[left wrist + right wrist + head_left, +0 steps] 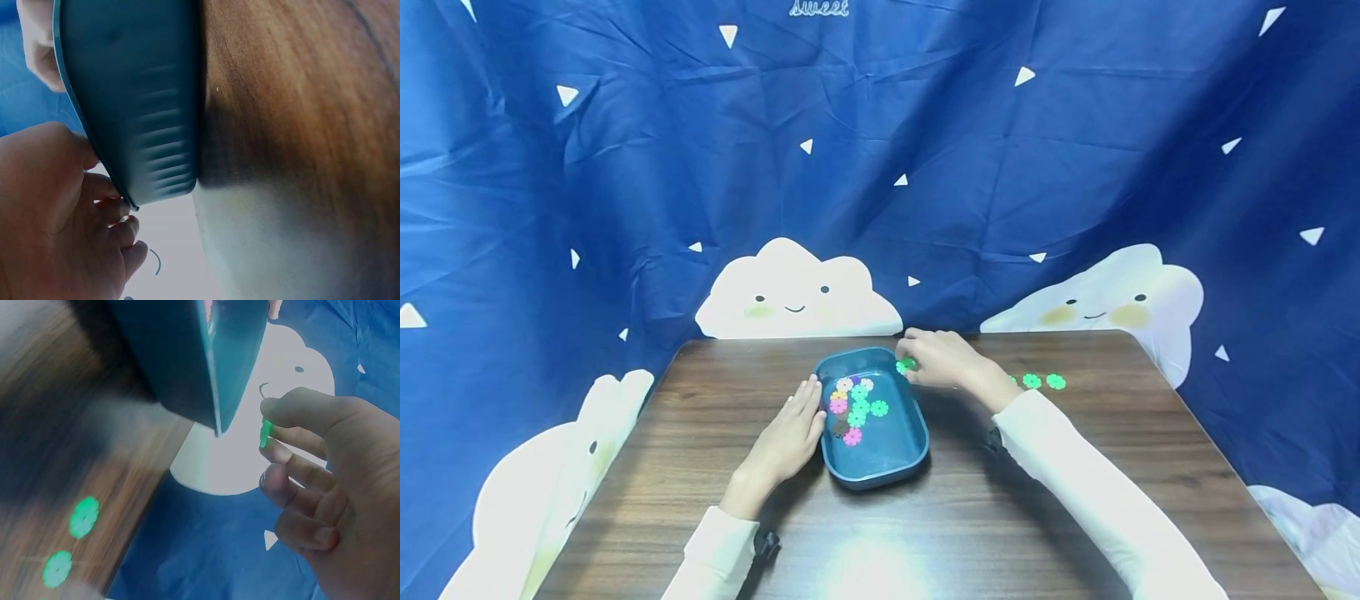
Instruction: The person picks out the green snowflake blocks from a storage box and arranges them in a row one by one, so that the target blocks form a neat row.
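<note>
A green flower-shaped piece [267, 432] is pinched between the thumb and fingertips of the right hand [945, 358], the gap between them closed down to the thickness of the piece, while the remaining fingers are loosely bent below. The piece is held at the fingers' very tips, near the far right corner of a dark teal tray [887, 457]; in the right wrist view it is seen apart from the rim, though whether it is poised directly over the edge or just beyond it cannot be told. The left hand [784, 437] is laid along the tray's left side, its fingers extended and touching the rim, with nothing gripped. Inside the tray, loose flower-shaped pieces [858, 418] in green, pink, yellow and brown are gathered toward the left, some overlapped, and bare floor is left at the near end. To the right, more green pieces [1056, 382] are set in a row on the wood-grained worktop [700, 417], one partly hidden by the right arm. White sleeves [1105, 500] are worn on both arms, and the scene is backed by a blue cloth [880, 100] printed with smiling white clouds [797, 292] and small triangles.
</note>
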`<state>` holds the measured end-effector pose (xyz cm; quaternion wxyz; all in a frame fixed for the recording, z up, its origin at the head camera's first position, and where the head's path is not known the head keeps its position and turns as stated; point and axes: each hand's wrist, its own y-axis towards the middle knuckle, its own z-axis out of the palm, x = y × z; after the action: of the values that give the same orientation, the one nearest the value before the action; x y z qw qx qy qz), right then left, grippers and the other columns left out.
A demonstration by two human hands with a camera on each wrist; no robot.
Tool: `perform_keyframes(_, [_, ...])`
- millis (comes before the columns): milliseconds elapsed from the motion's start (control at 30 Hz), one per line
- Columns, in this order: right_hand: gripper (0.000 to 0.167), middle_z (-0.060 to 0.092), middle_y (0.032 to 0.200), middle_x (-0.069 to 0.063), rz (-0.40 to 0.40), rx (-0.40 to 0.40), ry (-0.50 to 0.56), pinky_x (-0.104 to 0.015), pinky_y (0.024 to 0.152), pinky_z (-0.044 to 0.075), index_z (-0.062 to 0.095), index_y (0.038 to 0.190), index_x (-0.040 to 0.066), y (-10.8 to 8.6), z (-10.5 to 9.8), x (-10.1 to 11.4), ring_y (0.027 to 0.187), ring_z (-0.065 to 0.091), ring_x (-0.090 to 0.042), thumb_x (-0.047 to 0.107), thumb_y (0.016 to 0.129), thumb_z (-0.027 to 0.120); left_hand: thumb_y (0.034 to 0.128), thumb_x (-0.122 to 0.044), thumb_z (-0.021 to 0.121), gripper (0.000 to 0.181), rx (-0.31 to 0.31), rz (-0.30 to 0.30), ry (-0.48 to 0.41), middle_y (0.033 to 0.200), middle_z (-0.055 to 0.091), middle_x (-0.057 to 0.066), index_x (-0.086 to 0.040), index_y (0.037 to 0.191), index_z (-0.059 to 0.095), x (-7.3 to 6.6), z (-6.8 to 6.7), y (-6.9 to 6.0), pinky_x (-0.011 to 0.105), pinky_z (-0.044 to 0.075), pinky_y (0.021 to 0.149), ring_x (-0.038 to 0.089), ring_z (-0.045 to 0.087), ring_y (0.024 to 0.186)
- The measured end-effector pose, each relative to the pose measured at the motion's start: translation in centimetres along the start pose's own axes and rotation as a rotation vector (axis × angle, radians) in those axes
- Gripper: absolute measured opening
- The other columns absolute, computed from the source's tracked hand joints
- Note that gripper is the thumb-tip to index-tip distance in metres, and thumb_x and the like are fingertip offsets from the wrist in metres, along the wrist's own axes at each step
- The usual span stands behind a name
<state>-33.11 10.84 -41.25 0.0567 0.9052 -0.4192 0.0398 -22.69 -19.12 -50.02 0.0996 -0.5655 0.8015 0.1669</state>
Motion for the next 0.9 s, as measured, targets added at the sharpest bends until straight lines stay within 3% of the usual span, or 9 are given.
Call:
perform_keyframes(233, [0.029,0.065,0.106,0.003,0.028,-0.053,0.001,-0.037,0.065,0.054,0.076,0.118,0.021,-3.0,0.0,-2.1,0.075,0.061,-0.017,0.028,0.09,0.079,0.1151,-0.025,0.042,0.059,-0.011,0.011,0.006,0.174,0.026,0.024,0.007,0.164,0.031,0.1,0.0,0.0,0.057,0.029,0.132,0.04,0.028,0.162])
perform_keyframes(533, [0.03,0.067,0.109,0.002,0.046,-0.067,0.001,-0.038,0.061,0.052,0.076,0.119,0.018,-6.3,0.7,-3.6,0.069,0.059,-0.017,0.027,0.09,0.078,0.1157,-0.026,0.04,0.059,-0.008,0.01,0.001,0.175,0.024,0.023,0.006,0.164,0.03,0.1,-0.1,0.0,0.057,0.029,0.132,0.039,0.027,0.163])
perform_keyframes(900, [0.032,0.065,0.103,0.003,0.049,-0.03,0.027,-0.032,0.057,0.046,0.074,0.122,0.014,-8.6,2.8,-4.2,0.066,0.052,-0.012,0.025,0.092,0.079,0.1158,-0.027,0.039,0.06,0.001,-0.002,0.006,0.176,0.023,0.021,0.005,0.165,0.029,0.1,0.1,0.1,0.055,0.028,0.132,0.038,0.025,0.164])
